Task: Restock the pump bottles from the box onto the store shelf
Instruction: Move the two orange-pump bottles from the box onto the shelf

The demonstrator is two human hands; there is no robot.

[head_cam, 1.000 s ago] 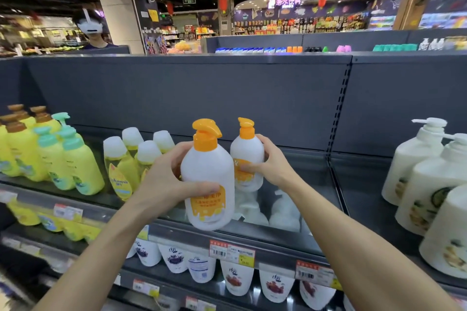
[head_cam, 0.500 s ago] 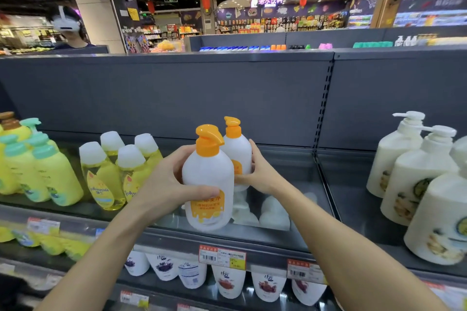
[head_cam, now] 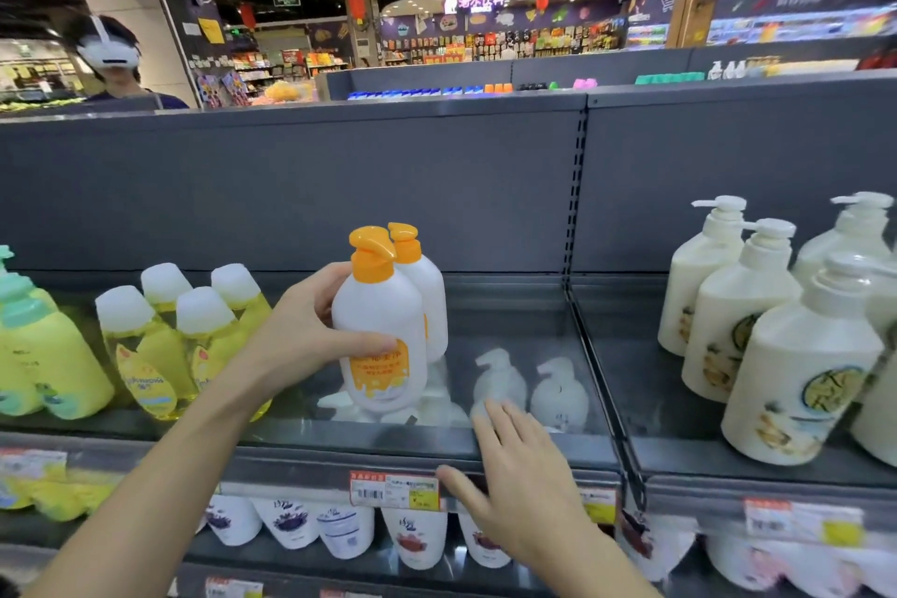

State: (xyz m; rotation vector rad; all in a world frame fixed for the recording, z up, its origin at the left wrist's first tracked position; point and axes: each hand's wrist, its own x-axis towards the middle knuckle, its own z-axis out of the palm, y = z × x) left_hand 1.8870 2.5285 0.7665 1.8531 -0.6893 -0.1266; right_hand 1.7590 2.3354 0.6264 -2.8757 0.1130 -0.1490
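- Standing upright on the grey shelf [head_cam: 524, 447], a white pump bottle [head_cam: 379, 340] with an orange pump head and an orange-and-white label sits near the front edge.
- A second white pump bottle [head_cam: 429, 301] with the same orange head stands just behind it, touching or nearly so.
- Yellow bottles [head_cam: 160, 345] with white caps fill the shelf to the left; cream pump bottles [head_cam: 738, 321] stand in the next bay to the right.
- A price tag [head_cam: 394, 490] hangs on the shelf's front rail, over a lower row of white bottles.
- The left hand [head_cam: 310, 330] has its fingers wrapped around the front bottle's body, thumb across the label.
- The right hand [head_cam: 514, 486] hovers over the shelf edge, blurred, fingers spread and holding nothing.
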